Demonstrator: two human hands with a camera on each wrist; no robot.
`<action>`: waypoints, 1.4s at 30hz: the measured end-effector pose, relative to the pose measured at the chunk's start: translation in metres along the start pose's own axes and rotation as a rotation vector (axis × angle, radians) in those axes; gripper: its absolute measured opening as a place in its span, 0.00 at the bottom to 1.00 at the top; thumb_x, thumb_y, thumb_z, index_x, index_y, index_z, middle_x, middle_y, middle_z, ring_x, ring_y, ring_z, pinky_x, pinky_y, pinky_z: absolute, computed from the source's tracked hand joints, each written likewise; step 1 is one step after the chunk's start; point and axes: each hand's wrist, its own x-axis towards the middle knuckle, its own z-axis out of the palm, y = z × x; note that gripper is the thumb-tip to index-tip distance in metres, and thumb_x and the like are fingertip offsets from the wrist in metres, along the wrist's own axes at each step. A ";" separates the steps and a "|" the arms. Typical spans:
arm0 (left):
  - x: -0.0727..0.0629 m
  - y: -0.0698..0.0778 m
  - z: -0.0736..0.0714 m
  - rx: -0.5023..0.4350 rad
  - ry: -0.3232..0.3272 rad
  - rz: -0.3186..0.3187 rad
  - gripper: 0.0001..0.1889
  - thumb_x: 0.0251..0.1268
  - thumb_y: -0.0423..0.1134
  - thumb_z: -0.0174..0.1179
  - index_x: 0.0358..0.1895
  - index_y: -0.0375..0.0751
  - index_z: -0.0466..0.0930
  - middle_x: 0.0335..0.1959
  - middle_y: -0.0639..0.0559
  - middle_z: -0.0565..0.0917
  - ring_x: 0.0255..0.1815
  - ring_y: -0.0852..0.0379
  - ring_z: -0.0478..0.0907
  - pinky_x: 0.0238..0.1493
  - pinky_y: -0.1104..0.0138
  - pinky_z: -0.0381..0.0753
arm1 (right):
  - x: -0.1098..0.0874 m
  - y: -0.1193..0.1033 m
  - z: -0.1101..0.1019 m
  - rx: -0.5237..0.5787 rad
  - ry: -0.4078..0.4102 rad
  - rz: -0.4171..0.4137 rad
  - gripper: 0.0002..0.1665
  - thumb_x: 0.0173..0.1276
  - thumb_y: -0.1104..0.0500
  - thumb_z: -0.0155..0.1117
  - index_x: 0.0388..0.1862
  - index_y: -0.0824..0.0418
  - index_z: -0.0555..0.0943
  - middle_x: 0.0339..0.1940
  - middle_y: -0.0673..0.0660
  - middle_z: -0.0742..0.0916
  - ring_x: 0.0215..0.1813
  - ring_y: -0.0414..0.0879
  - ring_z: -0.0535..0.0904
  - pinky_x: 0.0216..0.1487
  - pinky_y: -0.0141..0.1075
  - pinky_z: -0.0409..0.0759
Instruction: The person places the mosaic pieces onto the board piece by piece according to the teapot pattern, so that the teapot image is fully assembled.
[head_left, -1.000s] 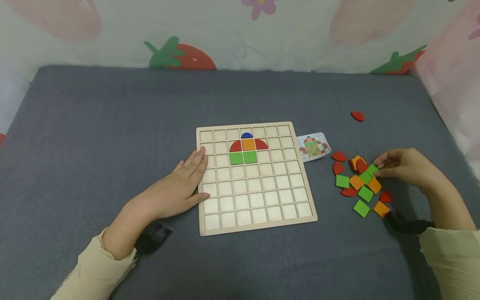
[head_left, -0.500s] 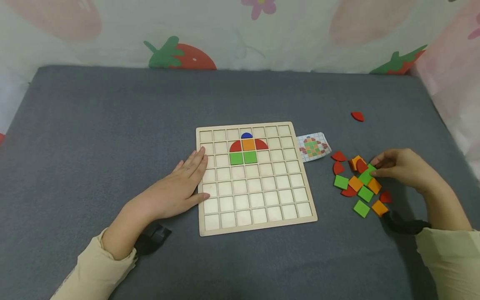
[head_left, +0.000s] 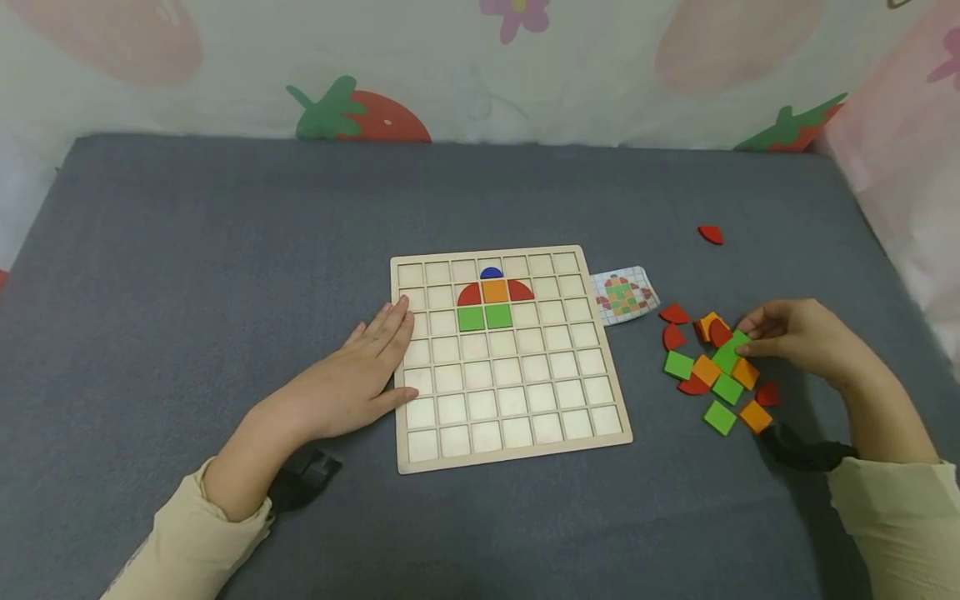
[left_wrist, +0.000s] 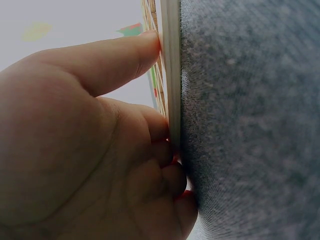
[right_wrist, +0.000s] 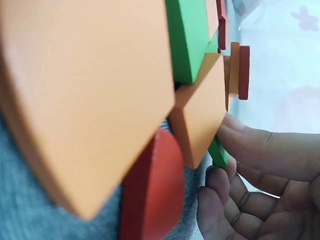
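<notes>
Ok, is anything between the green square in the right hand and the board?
Yes: loose red pieces lie beyond the green square, then the picture card at the right edge of the board. They lie low, so lifting the square should probably clear them.

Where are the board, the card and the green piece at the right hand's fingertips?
Board (head_left: 507,372): head view, on a bare square near its middle.
Card (head_left: 622,296): head view, on its printed picture.
Green piece (right_wrist: 218,153): right wrist view, on the end that shows.

Pale cream sleeves (head_left: 183,546), creased cuffs (head_left: 879,473) — angular black left wristpiece (head_left: 303,483), curved black right wristpiece (head_left: 806,450)
</notes>
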 end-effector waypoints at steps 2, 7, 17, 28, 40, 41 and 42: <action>0.000 0.000 0.000 0.000 0.000 -0.001 0.40 0.72 0.46 0.51 0.73 0.28 0.38 0.75 0.37 0.35 0.75 0.43 0.33 0.70 0.47 0.43 | -0.001 0.000 -0.001 0.015 -0.002 0.002 0.15 0.62 0.61 0.68 0.42 0.71 0.78 0.32 0.55 0.83 0.31 0.39 0.78 0.34 0.31 0.77; 0.000 -0.001 0.001 0.003 0.000 0.000 0.40 0.72 0.46 0.50 0.73 0.28 0.38 0.75 0.37 0.35 0.75 0.43 0.33 0.70 0.47 0.43 | -0.003 -0.003 -0.006 0.050 0.007 0.024 0.16 0.62 0.59 0.67 0.42 0.71 0.79 0.32 0.54 0.82 0.32 0.39 0.77 0.35 0.29 0.77; 0.000 0.001 0.000 0.006 0.002 -0.002 0.40 0.71 0.47 0.51 0.73 0.28 0.38 0.75 0.38 0.35 0.75 0.43 0.33 0.70 0.47 0.43 | -0.002 -0.022 -0.020 0.057 0.082 0.026 0.18 0.63 0.55 0.67 0.44 0.69 0.79 0.30 0.52 0.83 0.34 0.41 0.79 0.35 0.28 0.74; 0.003 -0.001 0.001 0.018 -0.012 -0.020 0.41 0.71 0.47 0.52 0.73 0.29 0.37 0.75 0.38 0.34 0.75 0.45 0.31 0.71 0.49 0.41 | 0.012 -0.065 -0.017 0.102 0.038 -0.069 0.15 0.62 0.59 0.67 0.43 0.68 0.79 0.33 0.53 0.83 0.35 0.45 0.80 0.37 0.31 0.78; 0.000 0.000 0.000 0.023 0.007 -0.009 0.41 0.72 0.47 0.50 0.73 0.28 0.38 0.75 0.38 0.34 0.75 0.43 0.33 0.71 0.48 0.42 | 0.038 -0.112 0.000 0.100 -0.041 -0.194 0.08 0.62 0.66 0.66 0.38 0.68 0.80 0.31 0.55 0.81 0.32 0.45 0.76 0.34 0.34 0.77; 0.000 0.000 0.000 0.022 0.010 -0.006 0.40 0.72 0.47 0.50 0.73 0.28 0.39 0.75 0.37 0.35 0.75 0.43 0.33 0.71 0.48 0.43 | 0.040 -0.116 0.002 0.104 -0.052 -0.200 0.08 0.62 0.66 0.66 0.38 0.68 0.80 0.31 0.55 0.82 0.32 0.46 0.76 0.33 0.35 0.76; 0.000 0.000 0.001 0.020 0.012 -0.005 0.40 0.72 0.47 0.50 0.73 0.28 0.39 0.75 0.37 0.35 0.75 0.43 0.33 0.70 0.48 0.43 | 0.042 -0.120 0.004 0.106 -0.062 -0.209 0.07 0.62 0.65 0.66 0.38 0.68 0.80 0.30 0.56 0.82 0.32 0.47 0.76 0.33 0.35 0.76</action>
